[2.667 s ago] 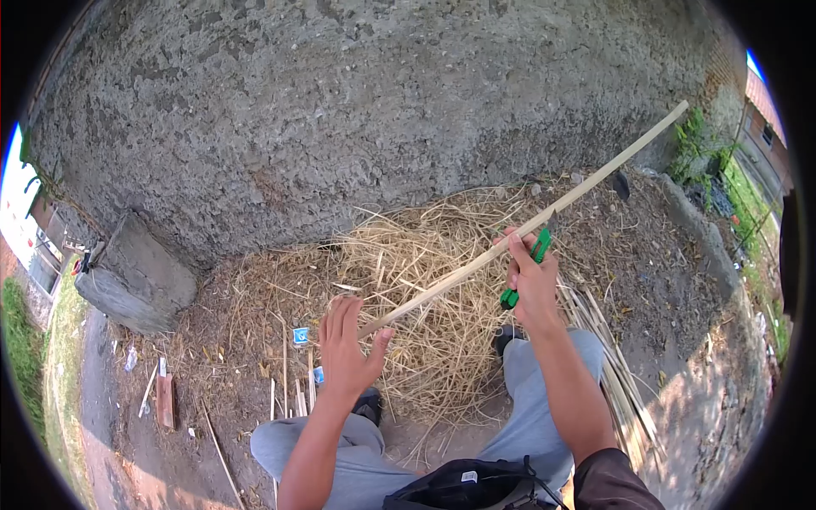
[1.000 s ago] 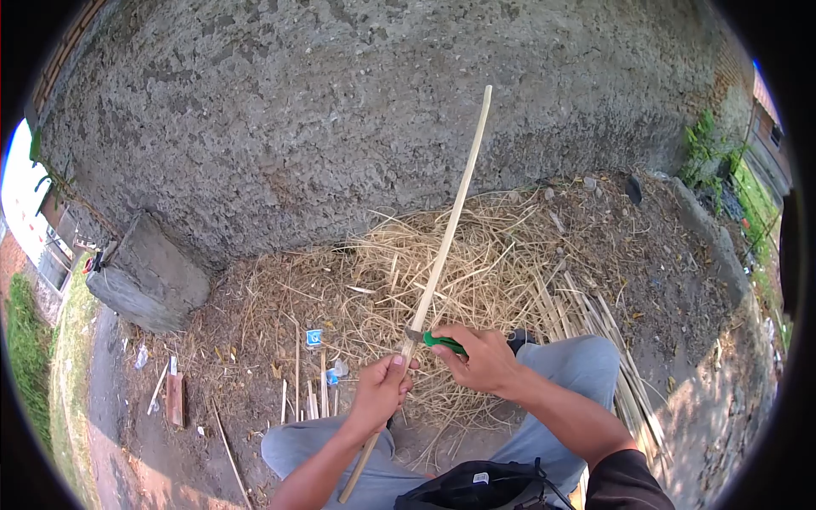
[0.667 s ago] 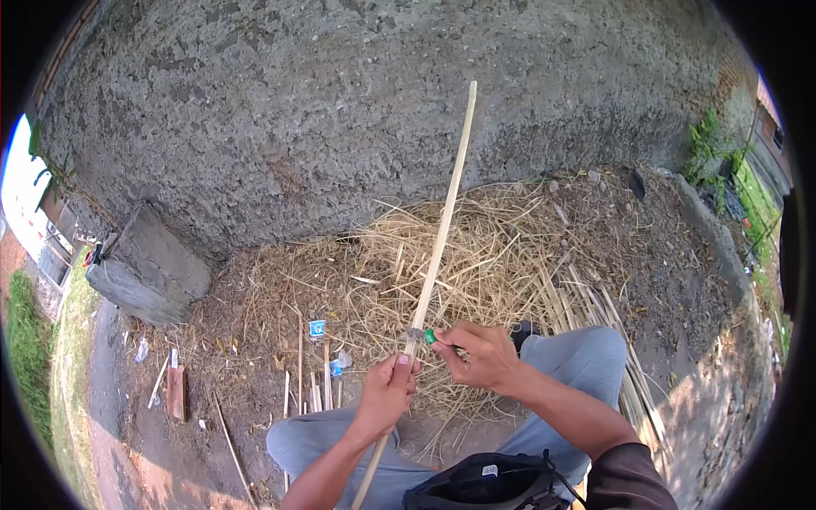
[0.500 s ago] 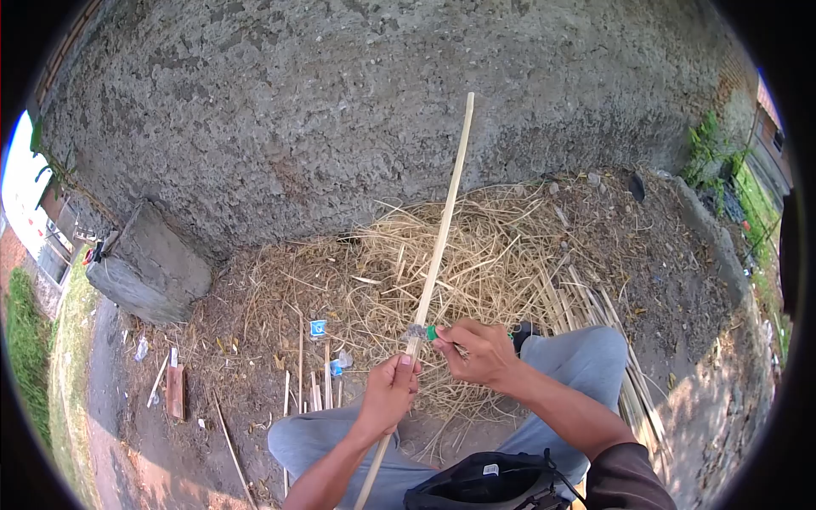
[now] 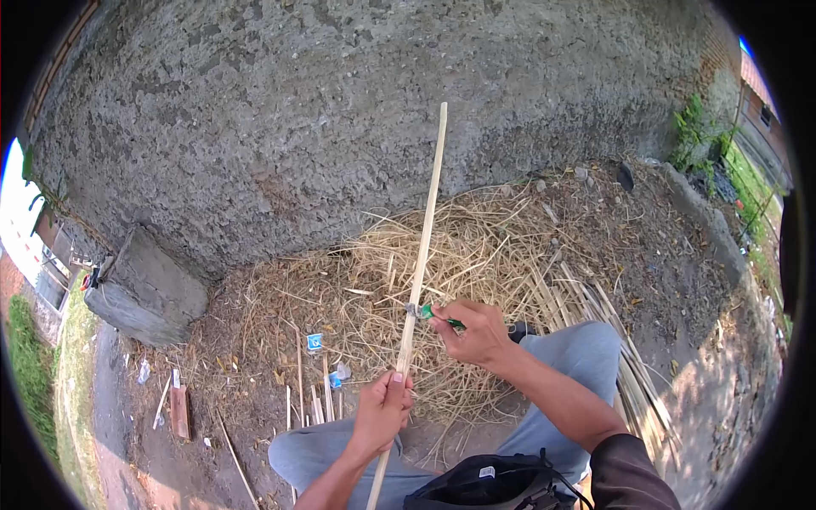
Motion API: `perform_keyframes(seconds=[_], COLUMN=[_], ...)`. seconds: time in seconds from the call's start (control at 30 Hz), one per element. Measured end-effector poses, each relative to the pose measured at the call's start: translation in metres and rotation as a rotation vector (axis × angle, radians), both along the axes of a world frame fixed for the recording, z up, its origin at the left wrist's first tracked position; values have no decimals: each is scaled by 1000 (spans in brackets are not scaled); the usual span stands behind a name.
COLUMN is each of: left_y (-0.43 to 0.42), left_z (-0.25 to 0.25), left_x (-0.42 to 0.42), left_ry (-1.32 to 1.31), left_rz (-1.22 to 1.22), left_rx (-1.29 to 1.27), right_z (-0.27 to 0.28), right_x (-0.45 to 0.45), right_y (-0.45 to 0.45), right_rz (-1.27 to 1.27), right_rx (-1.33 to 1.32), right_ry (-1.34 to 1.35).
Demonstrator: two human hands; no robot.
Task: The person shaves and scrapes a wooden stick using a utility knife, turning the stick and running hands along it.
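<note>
A long pale bamboo strip (image 5: 425,229) slants upward from between the person's legs toward the wall. My left hand (image 5: 382,406) is closed around its lower part, thumb on top. In my right hand (image 5: 473,330) is a small green-handled tool (image 5: 428,312), pinched between thumb and fingers. The tool's grey head (image 5: 413,310) touches the strip above my left hand; its exact kind is too small to make out.
Behind the strip lies a heap of shavings (image 5: 484,246) against a rough wall (image 5: 340,110). More strips (image 5: 633,365) lie beside the right knee. A concrete block (image 5: 157,289) stands at left. A black bag (image 5: 501,480) rests in the lap.
My right hand and the tool have moved slightly up along the strip, away from my left hand. The strip's top end has shifted left in view.
</note>
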State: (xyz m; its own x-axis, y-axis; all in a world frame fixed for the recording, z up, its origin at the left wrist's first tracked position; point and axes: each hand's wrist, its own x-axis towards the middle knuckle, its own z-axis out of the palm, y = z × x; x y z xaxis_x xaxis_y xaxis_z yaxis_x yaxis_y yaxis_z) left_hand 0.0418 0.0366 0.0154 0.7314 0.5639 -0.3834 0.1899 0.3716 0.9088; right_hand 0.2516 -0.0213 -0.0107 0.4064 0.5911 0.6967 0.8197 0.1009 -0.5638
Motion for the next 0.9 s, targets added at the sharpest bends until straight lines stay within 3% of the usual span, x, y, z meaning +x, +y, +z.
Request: perform_keyframes(seconds=[0.07, 0.6, 0.67, 0.73, 0.8, 0.9], left_y=[-1, -9, -9, -12, -14, -22], left_z=[1, 6, -3, -9, -16, -7], left_x=[1, 5, 8, 9, 9, 12], left_ry=[54, 69, 49, 51, 58, 100], left_rz=[13, 49, 63, 75, 112, 115], left_rx=[143, 163, 348, 320, 509, 594], right_z=[-1, 16, 18, 16, 19, 14], right_x=[5, 5, 7, 6, 5, 5], right_y=[-1, -15, -24, -27, -31, -29], right_rz=[25, 25, 1, -12, -32, 6], right_rx=[14, 81, 55, 67, 34, 110], right_ry=[-30, -81, -94, -118, -106, -82])
